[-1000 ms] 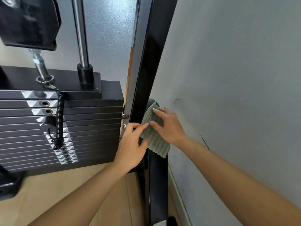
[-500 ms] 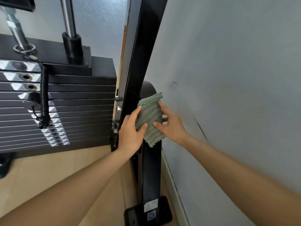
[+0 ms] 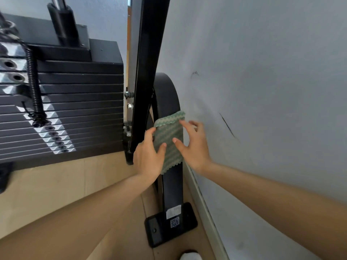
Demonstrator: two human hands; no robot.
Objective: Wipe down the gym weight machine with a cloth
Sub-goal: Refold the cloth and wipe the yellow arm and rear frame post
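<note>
The left hand's (image 3: pixel 148 156) thumb (image 3: pixel 161 148) lies across the front of the green cloth (image 3: pixel 169 134), and its fingers (image 3: pixel 150 133) curl round the cloth's left edge, so this hand grips the cloth between thumb and fingers. The right hand (image 3: pixel 196 147) is more flat: its thumb (image 3: pixel 176 142) presses on the middle of the cloth, its forefinger (image 3: pixel 185 124) touches the right edge near the top, and the other fingers are spread and rather straight, toward the wall (image 3: pixel 262 72). Whether they touch the wall I cannot tell. Between the two thumbs a narrow strip of the cloth shows.

The cloth has a wavy pattern and zigzag edges. It is laid flat on the front of the curved black leg (image 3: pixel 167 94) of the weight machine (image 3: pixel 101 51), and its lower edge hangs free just under the left thumb. Below the cloth, the leg runs down to a black foot plate (image 3: pixel 159 233) on the floor (image 3: pixel 56 184), with a white label and a code sticker (image 3: pixel 174 222) on it.

Just left of the leg stands a slanted black post (image 3: pixel 148 62) with bolts (image 3: pixel 128 94) on its side. Further left is the weight stack (image 3: pixel 78 109), and a coiled black cord (image 3: pixel 34 87) hangs before its plates. On the wall at the right there is a dark scratch (image 3: pixel 227 126), and a pale skirting board (image 3: pixel 204 207) runs along its foot
</note>
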